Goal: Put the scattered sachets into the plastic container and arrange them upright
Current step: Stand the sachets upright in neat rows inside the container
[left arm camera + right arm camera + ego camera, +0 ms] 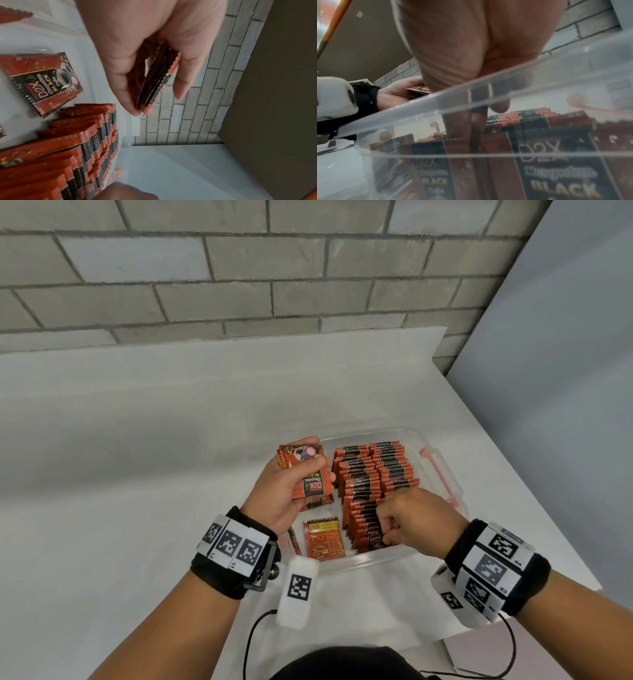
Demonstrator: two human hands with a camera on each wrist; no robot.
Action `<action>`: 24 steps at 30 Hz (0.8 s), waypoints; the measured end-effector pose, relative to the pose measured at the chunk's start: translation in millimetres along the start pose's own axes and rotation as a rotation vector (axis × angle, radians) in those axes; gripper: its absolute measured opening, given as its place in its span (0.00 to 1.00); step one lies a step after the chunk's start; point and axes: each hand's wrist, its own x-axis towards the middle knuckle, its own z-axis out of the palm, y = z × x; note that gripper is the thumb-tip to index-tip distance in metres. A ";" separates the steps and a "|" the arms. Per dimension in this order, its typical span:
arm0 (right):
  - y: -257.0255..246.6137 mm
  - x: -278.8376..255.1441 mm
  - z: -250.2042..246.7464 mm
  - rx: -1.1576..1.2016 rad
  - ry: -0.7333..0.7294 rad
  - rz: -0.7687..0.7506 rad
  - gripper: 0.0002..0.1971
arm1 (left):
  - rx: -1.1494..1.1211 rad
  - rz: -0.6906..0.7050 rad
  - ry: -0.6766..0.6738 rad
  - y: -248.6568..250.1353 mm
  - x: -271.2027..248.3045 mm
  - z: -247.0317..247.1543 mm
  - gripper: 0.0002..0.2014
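You've got 1 plastic container point(442, 474), 2 upright sachet rows point(376, 474), 2 visible loose flat sachets point(323, 539), 1 held stack point(308, 474).

The right hand point(407, 517) covers the near end of the upright sachets point(375, 474), and its fingertips are hidden among them. The clear container point(505, 94) wall blurs the print in the right wrist view. The left hand point(286, 491) hides most of its held stack point(306, 470); the count is not readable.
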 end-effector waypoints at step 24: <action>5.5 3.7 -2.6 0.150 -0.019 0.084 0.15 | -0.107 -0.082 0.035 -2.8 -0.7 8.8 0.15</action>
